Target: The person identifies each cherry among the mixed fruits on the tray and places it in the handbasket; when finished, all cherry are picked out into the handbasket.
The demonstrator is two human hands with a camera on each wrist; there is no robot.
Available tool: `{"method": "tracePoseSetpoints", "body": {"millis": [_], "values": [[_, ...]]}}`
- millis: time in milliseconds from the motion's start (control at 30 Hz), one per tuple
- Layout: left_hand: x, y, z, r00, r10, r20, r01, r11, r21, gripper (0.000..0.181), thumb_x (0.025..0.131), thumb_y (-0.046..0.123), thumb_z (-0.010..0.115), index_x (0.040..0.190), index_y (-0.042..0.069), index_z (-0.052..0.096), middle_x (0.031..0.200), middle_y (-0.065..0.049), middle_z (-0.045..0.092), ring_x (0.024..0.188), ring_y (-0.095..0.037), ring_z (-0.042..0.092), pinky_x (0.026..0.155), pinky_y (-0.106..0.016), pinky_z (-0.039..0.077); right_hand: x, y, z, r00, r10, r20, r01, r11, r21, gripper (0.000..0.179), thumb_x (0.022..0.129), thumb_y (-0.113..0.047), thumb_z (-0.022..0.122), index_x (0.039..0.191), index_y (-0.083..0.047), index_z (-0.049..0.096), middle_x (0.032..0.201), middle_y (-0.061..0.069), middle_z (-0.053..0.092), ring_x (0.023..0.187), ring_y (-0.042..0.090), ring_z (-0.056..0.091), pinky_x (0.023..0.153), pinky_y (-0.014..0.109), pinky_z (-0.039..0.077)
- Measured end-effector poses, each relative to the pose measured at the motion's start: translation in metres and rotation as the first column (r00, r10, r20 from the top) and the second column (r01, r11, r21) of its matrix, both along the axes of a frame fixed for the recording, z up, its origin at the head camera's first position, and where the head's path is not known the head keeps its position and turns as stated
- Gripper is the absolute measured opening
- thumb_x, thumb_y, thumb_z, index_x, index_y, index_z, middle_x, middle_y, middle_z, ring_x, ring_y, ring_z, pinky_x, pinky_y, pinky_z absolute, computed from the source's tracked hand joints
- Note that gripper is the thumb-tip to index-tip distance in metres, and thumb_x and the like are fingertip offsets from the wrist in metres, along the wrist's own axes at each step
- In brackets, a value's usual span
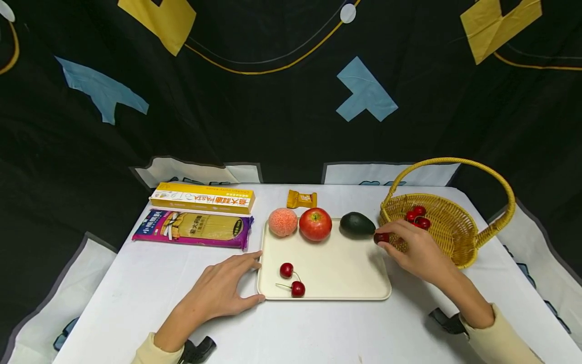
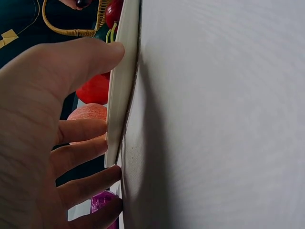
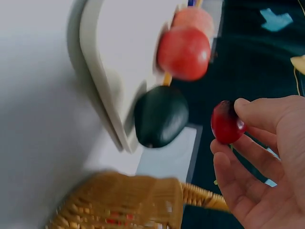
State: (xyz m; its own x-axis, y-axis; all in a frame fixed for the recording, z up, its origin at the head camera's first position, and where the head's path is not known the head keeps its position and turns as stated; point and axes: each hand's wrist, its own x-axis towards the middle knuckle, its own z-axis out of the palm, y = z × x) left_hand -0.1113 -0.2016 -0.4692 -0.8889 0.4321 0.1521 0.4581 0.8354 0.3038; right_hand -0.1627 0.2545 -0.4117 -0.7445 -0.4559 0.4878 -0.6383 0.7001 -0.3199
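Near the right edge of the cream rectangular tray [image 1: 338,268], the right hand [image 1: 420,250] pinches a dark-red round cherry [image 1: 381,237]; the left hand [image 1: 220,288], fingers unclenched, touches the opposite edge.

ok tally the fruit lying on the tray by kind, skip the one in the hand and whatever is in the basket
Cherries: 2
Red apple: 1
Dark green avocado: 1
Pinkish round fruit: 1
Total on the tray: 5
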Motion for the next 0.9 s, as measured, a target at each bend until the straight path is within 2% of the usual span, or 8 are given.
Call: {"method": "tracePoseSetpoints", "body": {"millis": [100,267,467,667,900], "values": [[0.000,0.000,0.000,1.000,0.000,0.000,0.000,1.000,0.001,0.061,0.081,0.061,0.086,0.129,0.026,0.071,0.160,0.008,0.056,0.140,-0.023,0.060,0.097,-0.053,0.059,-0.003,0.010,0.004,0.999,-0.043,0.013,0.043,0.999,0.008,0.035,0.084,-0.006,0.091,0.116,-0.011,0.077,0.111,0.000,0.077,0.088,0.016,0.071,0.074,0.037,0.063],[0.000,0.000,0.000,1.000,0.004,0.008,-0.004,1.000,-0.004,0.061,0.081,0.061,0.086,0.128,0.026,0.071,0.160,0.008,0.056,0.141,-0.023,0.059,0.098,-0.053,0.059,-0.007,0.022,0.008,0.996,-0.085,0.018,0.085,0.996,0.013,0.032,0.087,-0.008,0.089,0.117,-0.011,0.077,0.109,-0.001,0.077,0.088,0.017,0.070,0.074,0.039,0.062],[0.000,0.000,0.001,1.000,0.008,0.014,-0.008,1.000,-0.010,0.061,0.081,0.061,0.086,0.129,0.026,0.071,0.160,0.007,0.056,0.142,-0.023,0.059,0.098,-0.053,0.059,-0.012,0.036,0.005,0.994,-0.112,-0.011,0.112,0.994,-0.009,0.034,0.086,-0.006,0.090,0.118,-0.010,0.078,0.107,0.002,0.077,0.086,0.022,0.072,0.074,0.032,0.059],[0.000,0.000,0.001,1.000,0.009,0.013,-0.008,1.000,-0.008,0.062,0.081,0.061,0.086,0.129,0.026,0.071,0.160,0.008,0.056,0.141,-0.023,0.059,0.098,-0.053,0.059,-0.017,0.046,0.000,0.987,-0.158,-0.001,0.158,0.987,-0.006,0.034,0.087,-0.008,0.089,0.118,-0.010,0.078,0.109,0.007,0.076,0.087,0.025,0.072,0.072,0.046,0.062],[0.000,0.000,0.001,1.000,0.007,0.021,-0.006,1.000,-0.006,0.062,0.081,0.061,0.086,0.130,0.026,0.071,0.161,0.008,0.055,0.142,-0.023,0.059,0.100,-0.053,0.058,-0.019,0.055,-0.005,0.974,-0.217,0.056,0.217,0.976,0.020,0.033,0.089,-0.010,0.088,0.120,-0.008,0.077,0.109,0.014,0.076,0.087,0.030,0.069,0.074,0.054,0.059]]}}
